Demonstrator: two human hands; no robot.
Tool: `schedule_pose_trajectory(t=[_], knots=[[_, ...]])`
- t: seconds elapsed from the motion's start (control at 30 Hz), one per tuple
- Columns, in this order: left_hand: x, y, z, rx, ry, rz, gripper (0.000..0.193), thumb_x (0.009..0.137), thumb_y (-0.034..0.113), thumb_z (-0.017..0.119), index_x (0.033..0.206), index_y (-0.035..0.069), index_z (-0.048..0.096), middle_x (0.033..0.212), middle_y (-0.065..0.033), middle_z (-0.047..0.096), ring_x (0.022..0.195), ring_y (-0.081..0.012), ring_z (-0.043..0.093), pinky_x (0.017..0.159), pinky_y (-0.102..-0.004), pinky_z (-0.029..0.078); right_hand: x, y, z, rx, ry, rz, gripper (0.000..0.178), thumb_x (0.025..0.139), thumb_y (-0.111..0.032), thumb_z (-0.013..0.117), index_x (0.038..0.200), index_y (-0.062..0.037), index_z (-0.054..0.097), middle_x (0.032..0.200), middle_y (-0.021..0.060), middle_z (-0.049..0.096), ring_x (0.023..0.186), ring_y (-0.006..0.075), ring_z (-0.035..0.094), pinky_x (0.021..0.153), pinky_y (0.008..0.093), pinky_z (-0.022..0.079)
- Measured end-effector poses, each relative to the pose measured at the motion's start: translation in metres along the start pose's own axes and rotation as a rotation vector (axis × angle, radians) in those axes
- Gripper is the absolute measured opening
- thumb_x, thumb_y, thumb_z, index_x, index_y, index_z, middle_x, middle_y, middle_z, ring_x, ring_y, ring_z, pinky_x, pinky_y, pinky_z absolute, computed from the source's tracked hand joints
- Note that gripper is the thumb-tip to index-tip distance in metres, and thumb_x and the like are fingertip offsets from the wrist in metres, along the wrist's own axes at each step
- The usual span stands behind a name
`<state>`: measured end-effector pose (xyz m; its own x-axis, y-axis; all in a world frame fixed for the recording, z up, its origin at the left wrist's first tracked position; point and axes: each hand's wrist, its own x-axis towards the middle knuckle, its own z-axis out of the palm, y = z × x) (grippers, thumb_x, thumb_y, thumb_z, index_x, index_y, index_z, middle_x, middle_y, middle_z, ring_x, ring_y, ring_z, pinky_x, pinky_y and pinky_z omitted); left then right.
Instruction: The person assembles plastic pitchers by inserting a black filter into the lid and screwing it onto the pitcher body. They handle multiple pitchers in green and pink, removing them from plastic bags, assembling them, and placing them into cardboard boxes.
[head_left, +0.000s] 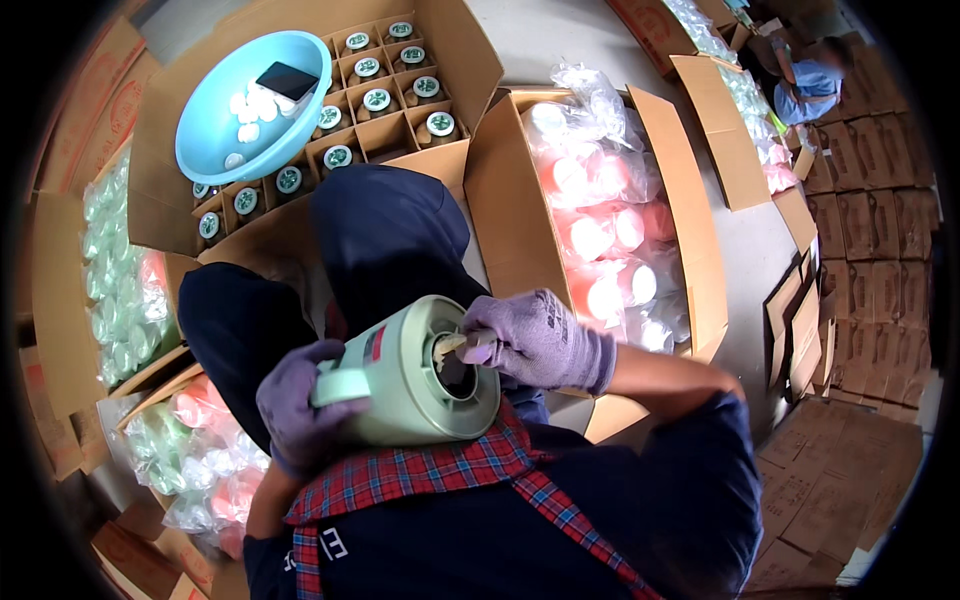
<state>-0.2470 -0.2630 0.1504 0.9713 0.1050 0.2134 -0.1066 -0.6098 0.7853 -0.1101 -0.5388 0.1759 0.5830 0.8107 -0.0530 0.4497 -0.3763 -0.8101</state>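
A pale green jug [408,392] with a side handle lies tilted across my lap, its round end turned to the right. My left hand [298,405], in a purple glove, is wrapped round the handle. At the round opening, my gloved right hand [540,342] is closed, with its fingertips at the rim. A small pale, ragged piece [447,347] shows by those fingertips; its kind is too unclear to tell. The inside of the opening looks dark. Beyond my knees, a light blue basin [196,150] holds several small white pieces [262,102] and a black phone [287,80].
The basin rests on a divided carton [455,150] of lidded bottles [377,100]. To the right stands an open carton [515,205] of plastic-wrapped pink and white items [590,238]. More wrapped goods [120,290] are at left. Far right are stacked cartons [870,260] and another person [808,85].
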Motion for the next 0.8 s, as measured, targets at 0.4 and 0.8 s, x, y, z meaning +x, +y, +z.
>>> schedule_pose_trajectory(t=[0.4,0.8], knots=[[0.043,-0.059,-0.024,-0.571,-0.449,-0.309,0.066,0.071,0.05,0.082,0.106,-0.005,0.073,0.097,-0.0103,0.076,0.086,-0.0179,0.071,0.082,-0.0311,0.056,-0.014,-0.021,-0.061,-0.293,0.244,-0.422,0.026,0.087,-0.032,0.07,0.091,-0.0073,0.064,0.076,0.0028,0.061,0.063,0.0181,0.062,0.059,0.0313,0.049],[0.075,-0.079,0.006,-0.783,-0.751,-0.25,0.064,0.077,0.053,0.082,0.109,-0.003,0.074,0.095,-0.0088,0.075,0.088,-0.0159,0.071,0.084,-0.0307,0.055,0.043,-0.077,-0.041,-0.967,-0.291,-1.09,0.009,0.084,-0.024,0.065,0.085,-0.0149,0.068,0.09,0.0005,0.064,0.09,0.0215,0.062,0.076,0.0364,0.05]])
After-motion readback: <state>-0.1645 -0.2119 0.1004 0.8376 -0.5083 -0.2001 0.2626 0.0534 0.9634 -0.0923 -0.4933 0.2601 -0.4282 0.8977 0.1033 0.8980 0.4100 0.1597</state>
